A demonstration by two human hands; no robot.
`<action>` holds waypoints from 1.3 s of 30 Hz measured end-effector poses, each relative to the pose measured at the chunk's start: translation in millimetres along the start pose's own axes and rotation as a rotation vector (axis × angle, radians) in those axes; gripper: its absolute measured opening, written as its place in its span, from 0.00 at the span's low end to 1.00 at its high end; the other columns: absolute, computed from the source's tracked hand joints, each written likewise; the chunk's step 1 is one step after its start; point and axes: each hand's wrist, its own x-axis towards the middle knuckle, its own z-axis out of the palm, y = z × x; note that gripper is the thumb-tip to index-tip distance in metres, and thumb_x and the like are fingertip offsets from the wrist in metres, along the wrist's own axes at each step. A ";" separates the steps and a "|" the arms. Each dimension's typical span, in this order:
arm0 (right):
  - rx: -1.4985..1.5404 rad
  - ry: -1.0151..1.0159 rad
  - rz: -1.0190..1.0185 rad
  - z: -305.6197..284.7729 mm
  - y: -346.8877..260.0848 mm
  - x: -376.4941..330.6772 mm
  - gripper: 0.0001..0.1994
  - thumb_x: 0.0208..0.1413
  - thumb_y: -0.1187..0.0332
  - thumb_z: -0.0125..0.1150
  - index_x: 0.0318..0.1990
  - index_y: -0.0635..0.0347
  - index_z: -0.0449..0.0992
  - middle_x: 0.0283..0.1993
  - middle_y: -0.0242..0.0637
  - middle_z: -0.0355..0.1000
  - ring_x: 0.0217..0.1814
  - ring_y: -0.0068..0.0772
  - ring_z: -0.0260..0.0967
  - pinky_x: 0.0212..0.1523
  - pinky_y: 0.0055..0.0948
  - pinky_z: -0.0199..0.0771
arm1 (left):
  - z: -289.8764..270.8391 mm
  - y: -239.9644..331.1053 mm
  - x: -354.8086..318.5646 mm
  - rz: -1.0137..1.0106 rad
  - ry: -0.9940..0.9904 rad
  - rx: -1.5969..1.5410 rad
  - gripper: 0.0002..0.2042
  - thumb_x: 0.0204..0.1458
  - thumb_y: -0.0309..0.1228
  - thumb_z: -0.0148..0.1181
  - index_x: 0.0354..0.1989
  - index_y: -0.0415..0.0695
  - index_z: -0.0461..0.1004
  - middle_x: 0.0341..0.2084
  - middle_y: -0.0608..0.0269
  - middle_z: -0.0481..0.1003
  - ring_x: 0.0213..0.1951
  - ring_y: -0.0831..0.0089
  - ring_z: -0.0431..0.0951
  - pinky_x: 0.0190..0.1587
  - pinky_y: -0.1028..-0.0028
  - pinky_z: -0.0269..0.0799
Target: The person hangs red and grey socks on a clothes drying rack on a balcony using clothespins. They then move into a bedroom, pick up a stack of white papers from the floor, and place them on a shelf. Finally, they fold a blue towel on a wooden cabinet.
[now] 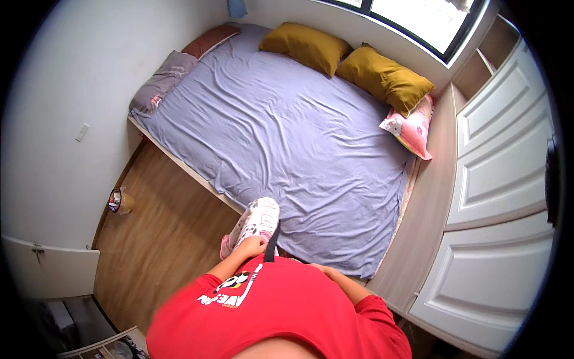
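Observation:
My left hand [255,245] is at the front of my body, its fingers curled in against the white printed trousers [257,220] on my leg. Whether it grips anything is too small to make out. A black strap [272,244] hangs from under my red T-shirt [257,311] just right of that hand. My right hand [323,268] is close to the shirt's front edge, and the shirt covers most of its fingers. Right in front of me is the bed, spread with a wrinkled grey-lilac sheet [287,131]; my trouser leg reaches its near edge.
Two mustard pillows [306,48] and a pink pillow [412,127] lie along the window side. A grey pillow [162,82] and a brown one [210,40] lie by the left wall. A small bin [122,201] stands on the wooden floor [161,209]. White cabinets [499,149] line the right.

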 end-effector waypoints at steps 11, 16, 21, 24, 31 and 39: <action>0.398 0.456 0.045 -36.6 12.7 31.6 0.15 0.48 0.58 0.52 0.27 0.64 0.74 0.27 0.47 0.73 0.27 0.39 0.70 0.29 0.36 0.68 | -100.2 10.3 250.8 0.078 -0.049 -0.154 0.13 0.43 0.31 0.57 0.37 0.40 0.73 0.31 0.57 0.75 0.35 0.70 0.75 0.39 0.73 0.71; 0.543 0.356 0.343 -129.5 -12.5 51.0 0.14 0.49 0.58 0.51 0.28 0.61 0.74 0.23 0.39 0.72 0.23 0.28 0.68 0.25 0.32 0.69 | -182.9 -56.1 442.8 -0.207 0.153 -0.027 0.37 0.34 0.39 0.64 0.56 0.41 0.57 0.53 0.44 0.60 0.57 0.55 0.59 0.54 0.65 0.62; 0.270 0.419 0.396 -327.4 28.7 67.5 0.13 0.49 0.60 0.48 0.28 0.59 0.76 0.26 0.39 0.75 0.25 0.34 0.73 0.30 0.33 0.71 | -244.3 -46.6 604.0 -0.750 0.168 -0.210 0.58 0.29 0.46 0.71 0.64 0.55 0.30 0.62 0.47 0.41 0.62 0.53 0.49 0.56 0.56 0.58; 0.276 1.052 0.481 -455.6 54.2 56.4 0.15 0.49 0.60 0.48 0.25 0.65 0.73 0.25 0.49 0.72 0.25 0.47 0.70 0.31 0.40 0.70 | -241.5 4.7 680.8 -0.780 0.060 -0.325 0.63 0.25 0.50 0.73 0.63 0.61 0.23 0.63 0.50 0.33 0.63 0.51 0.44 0.56 0.51 0.56; 0.920 1.709 0.136 -720.0 53.0 3.9 0.06 0.51 0.77 0.44 0.34 0.61 0.69 0.23 0.33 0.68 0.21 0.23 0.67 0.20 0.22 0.67 | -170.0 87.8 758.5 -1.093 0.010 -0.051 0.71 0.19 0.55 0.73 0.60 0.55 0.12 0.63 0.48 0.24 0.65 0.51 0.31 0.62 0.53 0.41; 1.278 1.925 0.000 -856.7 65.1 7.5 0.37 0.45 0.85 0.40 0.64 0.58 0.35 0.58 0.51 0.53 0.39 0.40 0.73 0.26 0.23 0.74 | -171.1 95.0 782.9 -1.260 -0.065 -0.004 0.75 0.15 0.55 0.74 0.57 0.51 0.08 0.62 0.47 0.18 0.65 0.53 0.26 0.64 0.57 0.33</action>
